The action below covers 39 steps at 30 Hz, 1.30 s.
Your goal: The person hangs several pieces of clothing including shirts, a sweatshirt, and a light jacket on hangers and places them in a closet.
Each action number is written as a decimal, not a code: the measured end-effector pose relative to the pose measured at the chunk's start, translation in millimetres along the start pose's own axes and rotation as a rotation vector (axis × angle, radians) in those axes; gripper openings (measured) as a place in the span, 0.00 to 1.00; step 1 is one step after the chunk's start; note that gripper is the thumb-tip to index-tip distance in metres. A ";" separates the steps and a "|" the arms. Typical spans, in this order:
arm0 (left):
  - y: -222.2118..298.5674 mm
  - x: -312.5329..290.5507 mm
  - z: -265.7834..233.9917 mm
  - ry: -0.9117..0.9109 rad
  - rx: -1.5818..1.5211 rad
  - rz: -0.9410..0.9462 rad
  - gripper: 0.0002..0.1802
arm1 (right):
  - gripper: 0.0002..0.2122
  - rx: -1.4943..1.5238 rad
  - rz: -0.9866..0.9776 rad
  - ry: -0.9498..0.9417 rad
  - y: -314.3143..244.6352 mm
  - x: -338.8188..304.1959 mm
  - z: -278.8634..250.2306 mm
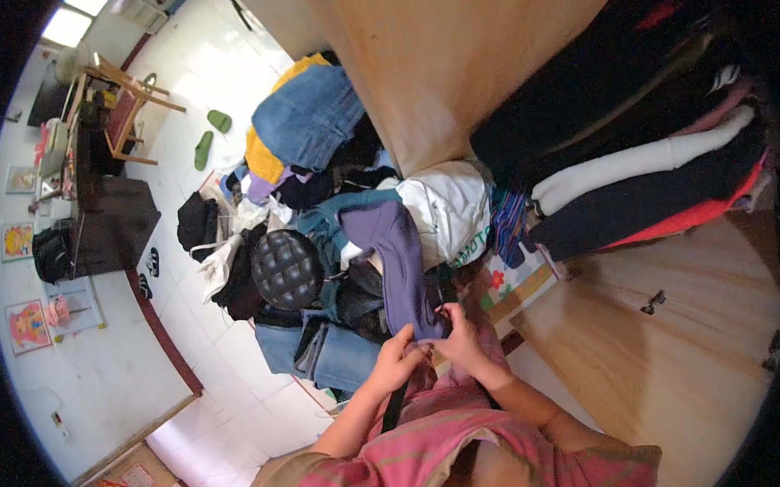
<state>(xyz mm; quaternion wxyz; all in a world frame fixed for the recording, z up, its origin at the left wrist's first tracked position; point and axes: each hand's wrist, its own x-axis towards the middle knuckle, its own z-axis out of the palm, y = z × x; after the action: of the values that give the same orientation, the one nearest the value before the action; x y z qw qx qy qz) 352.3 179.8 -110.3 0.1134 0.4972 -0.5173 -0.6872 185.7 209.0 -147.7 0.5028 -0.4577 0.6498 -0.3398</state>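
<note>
A purple-grey piece of clothing (397, 269) stretches from the pile of clothes toward my body; its exact kind cannot be made out. My left hand (396, 363) pinches its near end, thumb and fingers closed on the cloth. Beside it, my right hand (459, 342) grips the same end from the right, fingers closed. Under and behind the cloth lie a white garment with green lettering (447, 209) and a teal garment (320, 218). A round black quilted stool seat (286, 269) sits just left of it. Blue jeans (342, 357) lie near my left forearm.
An open wooden wardrobe on the right holds hanging dark clothes (565, 91) and a white sleeve (645, 157); its wooden door (651, 346) is close to my right arm. Denim (308, 117) and yellow clothes (262, 158) are heaped farther off. Green slippers (203, 150) lie on the tiled floor.
</note>
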 end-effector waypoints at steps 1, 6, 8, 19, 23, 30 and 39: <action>2.7 -12.7 -4.2 0.017 -0.001 0.023 0.17 | 0.28 -0.054 -0.037 0.001 -9.2 -0.6 -4.5; 22.3 -30.3 -38.9 0.508 -0.201 0.235 0.22 | 0.10 -0.194 -0.458 -0.095 -107.1 -3.6 -30.8; 28.2 -27.1 -57.6 0.680 0.509 0.449 0.34 | 0.10 -0.215 -0.550 -0.145 -148.3 -8.6 -36.6; 37.1 1.7 -61.7 0.025 0.399 0.628 0.30 | 0.14 0.225 -0.761 0.098 -237.6 -56.4 -73.2; 11.1 5.5 -41.0 -0.092 0.068 0.675 0.35 | 0.15 0.633 -0.701 0.155 -255.9 -67.0 -81.6; 46.7 -12.1 -53.7 0.234 0.292 0.568 0.09 | 0.18 0.686 -0.768 0.122 -274.0 -89.2 -72.5; 115.5 -83.3 -50.7 -0.051 0.208 1.080 0.35 | 0.19 0.575 -0.633 0.079 -273.8 -85.9 -62.9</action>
<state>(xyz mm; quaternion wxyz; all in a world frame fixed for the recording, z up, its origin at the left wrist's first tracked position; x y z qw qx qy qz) 391.4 154.5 33.6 0.3877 0.1529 -0.7666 -0.4885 200.7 192.5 145.3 0.4556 -0.4622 0.3748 -0.6621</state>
